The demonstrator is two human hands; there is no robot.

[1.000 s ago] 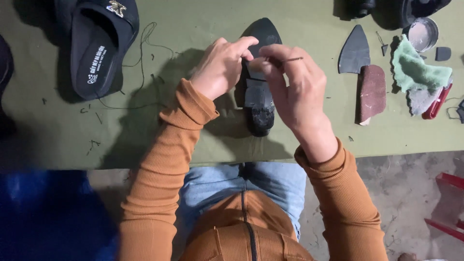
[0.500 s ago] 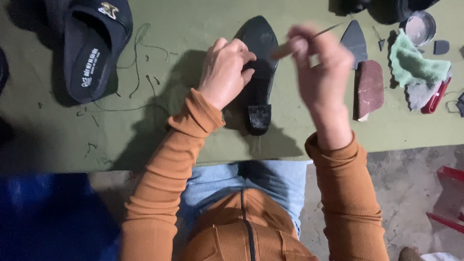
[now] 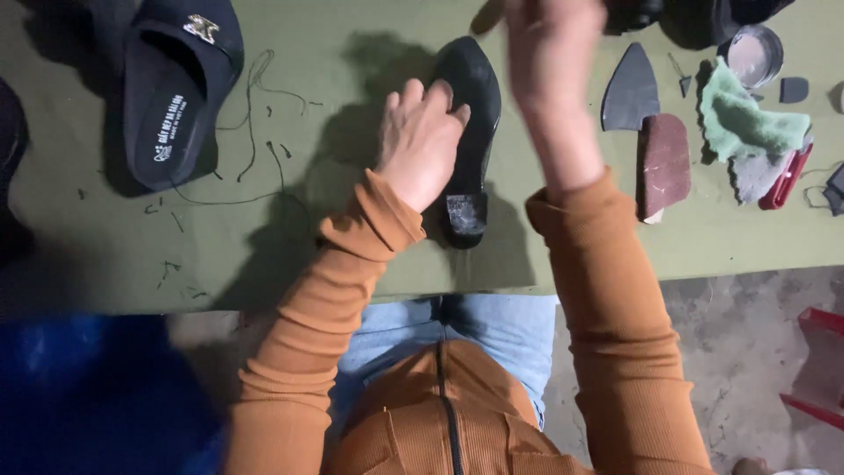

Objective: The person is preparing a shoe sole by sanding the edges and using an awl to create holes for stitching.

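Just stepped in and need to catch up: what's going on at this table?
A person in an orange ribbed top works at a green table. The left hand presses down on a black heeled shoe lying sole up. The right hand is raised above it, blurred, so what it holds is unclear. A black slide sandal and loose thread lie to the left; a dark sole piece, brown sanding block, green cloth and round tin lie to the right.

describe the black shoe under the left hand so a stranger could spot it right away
On the green table, look at the middle of the near half, where the left hand presses down. Under it lies the black shoe, sole up, pointed toe away from the person and a scuffed block heel toward them. Unlike the open black sandal with a metal ornament at far left, it is slim and closed.
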